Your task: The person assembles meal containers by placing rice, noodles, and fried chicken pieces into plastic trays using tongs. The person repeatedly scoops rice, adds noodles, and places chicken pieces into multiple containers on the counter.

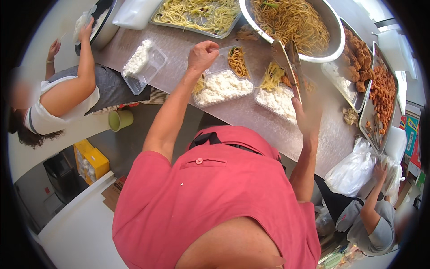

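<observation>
My right hand (308, 114), partly smeared by motion, is closed around metal tongs (293, 71). Their jaws point away from me, over the right lunch box (282, 119), which holds white rice and pale shredded food. Over the back edge of the middle lunch box (249, 91) hovers my left hand (204, 56), its fingers curled in with nothing seen in them. White rice (219, 87) fills that box's near compartment, and brown noodles (238, 62) lie in a far one. Further left stands another clear lunch box (154, 62) with only rice in it.
A tray of pale shredded food (197, 15) and a large bowl of brown noodles (295, 27) stand at the back. Fried meat (357, 56) and reddish pieces (383, 94) fill trays at right. One co-worker (62, 96) handles rice at left; another (374, 219) holds plastic bags.
</observation>
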Demonstrator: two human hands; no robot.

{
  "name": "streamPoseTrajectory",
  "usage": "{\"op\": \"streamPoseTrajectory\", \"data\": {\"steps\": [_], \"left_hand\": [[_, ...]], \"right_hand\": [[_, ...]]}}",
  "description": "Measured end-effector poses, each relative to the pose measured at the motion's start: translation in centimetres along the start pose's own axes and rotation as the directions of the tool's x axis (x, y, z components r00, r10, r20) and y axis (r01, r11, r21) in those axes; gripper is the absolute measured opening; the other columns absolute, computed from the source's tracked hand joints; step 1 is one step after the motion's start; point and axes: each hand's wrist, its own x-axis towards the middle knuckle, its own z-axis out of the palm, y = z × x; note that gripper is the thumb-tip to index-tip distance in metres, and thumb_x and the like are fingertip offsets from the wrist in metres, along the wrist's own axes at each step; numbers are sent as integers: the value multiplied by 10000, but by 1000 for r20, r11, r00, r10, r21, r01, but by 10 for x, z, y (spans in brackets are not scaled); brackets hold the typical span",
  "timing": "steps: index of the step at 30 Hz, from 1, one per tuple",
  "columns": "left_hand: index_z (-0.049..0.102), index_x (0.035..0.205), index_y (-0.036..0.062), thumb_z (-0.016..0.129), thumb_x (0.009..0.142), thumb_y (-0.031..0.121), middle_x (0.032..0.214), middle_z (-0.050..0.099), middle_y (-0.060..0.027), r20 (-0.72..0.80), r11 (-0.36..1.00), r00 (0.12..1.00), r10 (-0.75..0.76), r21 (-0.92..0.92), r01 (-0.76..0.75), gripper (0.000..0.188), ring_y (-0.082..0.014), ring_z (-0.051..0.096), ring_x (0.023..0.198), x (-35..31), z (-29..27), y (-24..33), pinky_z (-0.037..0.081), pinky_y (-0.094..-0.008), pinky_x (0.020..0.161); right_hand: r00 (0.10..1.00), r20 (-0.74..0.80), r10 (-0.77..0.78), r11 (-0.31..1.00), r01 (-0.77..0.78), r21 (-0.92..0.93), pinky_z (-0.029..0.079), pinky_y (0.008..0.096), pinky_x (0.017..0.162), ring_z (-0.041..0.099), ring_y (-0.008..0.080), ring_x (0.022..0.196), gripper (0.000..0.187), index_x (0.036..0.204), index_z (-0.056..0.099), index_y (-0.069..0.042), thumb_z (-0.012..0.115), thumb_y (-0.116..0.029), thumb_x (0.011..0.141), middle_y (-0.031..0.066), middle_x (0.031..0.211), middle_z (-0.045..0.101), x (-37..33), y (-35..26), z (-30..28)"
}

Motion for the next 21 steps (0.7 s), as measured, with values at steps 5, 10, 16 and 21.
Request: {"op": "streamPoseTrajectory", "data": {"steps": [5,10,16,21], "left_hand": [[687,915,59,652,710,158,763,650,-64,-213,984,965,-156,-120,132,231,-145,612,698,-37,-57,-75,496,-281,660],[593,1148,46,626,779,111,878,635,-37,269,825,869,-416,-292,485,376,-102,598,729,-85,-61,-104,490,-247,622],[492,1288,59,542,808,-6,880,591,5,402,714,830,-387,-438,546,488,-69,576,744,-67,-40,-93,511,-215,601],[544,1256,86,529,777,-19,704,517,48,402,822,883,-242,-399,406,490,-44,483,596,-22,-25,-84,433,-207,498]], "right_hand": [[992,-24,127,990,-125,68,350,269,487,387,113,520,281,915,605,-16,684,-264,810,21,568,431,-11,0,7],[989,-97,107,994,-104,39,361,263,500,410,112,532,286,965,605,-13,683,-241,812,26,583,464,-22,-7,7],[970,-211,123,990,-136,-45,375,253,501,410,106,524,310,996,597,-1,688,-231,808,25,582,468,-40,-11,-10],[948,-253,192,966,-228,-122,374,262,496,418,110,517,306,977,597,2,691,-232,804,30,572,462,-72,-11,-18]]}}
